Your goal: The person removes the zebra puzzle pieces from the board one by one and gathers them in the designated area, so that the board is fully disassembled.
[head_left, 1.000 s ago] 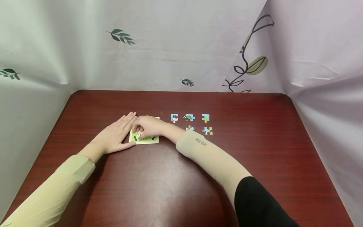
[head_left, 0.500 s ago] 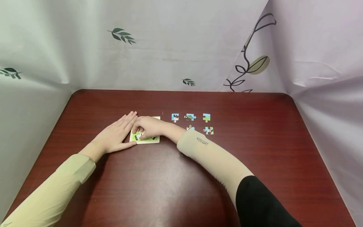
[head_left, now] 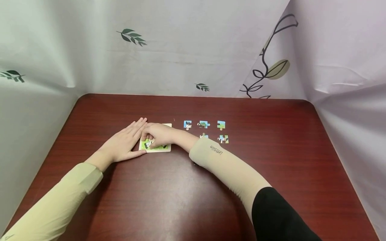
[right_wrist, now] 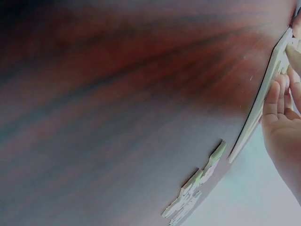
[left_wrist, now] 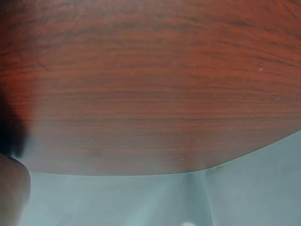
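In the head view a small picture puzzle board with a pale border and green printing lies left of the table's middle. My left hand lies flat along its left side, fingers straight, thumb at the near left corner. My right hand reaches over the board with curled fingers. Its index finger and thumb pinch a puzzle piece low against the board's left part, mostly hidden by the fingers. From the right wrist, the curled fingers show close over the board's edge.
Loose jigsaw pieces lie in two rows to the right: a blue one, a blue and green one, a green one, and a lower one. The right sleeve partly covers the lower row. A pale curtain encloses the table.
The whole head view has shifted slightly, moving everything a little to the right in the picture. Both hands keep their places at the board, and the loose pieces stay where they were.
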Motion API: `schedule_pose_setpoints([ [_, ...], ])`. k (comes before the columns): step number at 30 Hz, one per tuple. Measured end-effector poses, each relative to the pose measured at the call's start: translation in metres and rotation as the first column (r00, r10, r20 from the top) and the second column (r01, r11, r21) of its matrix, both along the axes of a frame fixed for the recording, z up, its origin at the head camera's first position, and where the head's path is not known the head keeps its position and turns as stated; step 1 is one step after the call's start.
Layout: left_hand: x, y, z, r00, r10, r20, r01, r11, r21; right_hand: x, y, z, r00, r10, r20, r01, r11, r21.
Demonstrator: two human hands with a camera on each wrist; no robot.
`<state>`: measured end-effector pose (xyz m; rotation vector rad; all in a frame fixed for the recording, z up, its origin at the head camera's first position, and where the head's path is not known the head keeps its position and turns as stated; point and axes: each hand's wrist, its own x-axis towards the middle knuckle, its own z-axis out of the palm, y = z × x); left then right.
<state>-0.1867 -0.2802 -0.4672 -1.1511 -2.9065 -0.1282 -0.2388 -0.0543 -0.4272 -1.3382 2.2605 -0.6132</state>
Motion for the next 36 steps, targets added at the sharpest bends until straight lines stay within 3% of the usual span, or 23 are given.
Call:
schedule_pose_setpoints([
  [20,0.0000,-0.0026,-0.0023,1.000,0.007,0.002,-0.007,1.000,0.008,0.0028,-0.0013,0.0005,0.994,0.020,-0.105,-0.021,1.000,-0.016],
  [29,-0.0002,-0.0017,-0.0016,1.000,0.012,0.005,-0.013,1.000,0.024,0.0021,0.0010,0.0017,0.997,-0.006,-0.074,0.001,0.997,-0.076],
  [36,0.0000,-0.0013,-0.0017,1.000,0.003,-0.005,-0.003,1.000,0.026,0.0046,0.0002,0.0024,0.999,-0.033,0.009,0.034,0.990,-0.134],
])
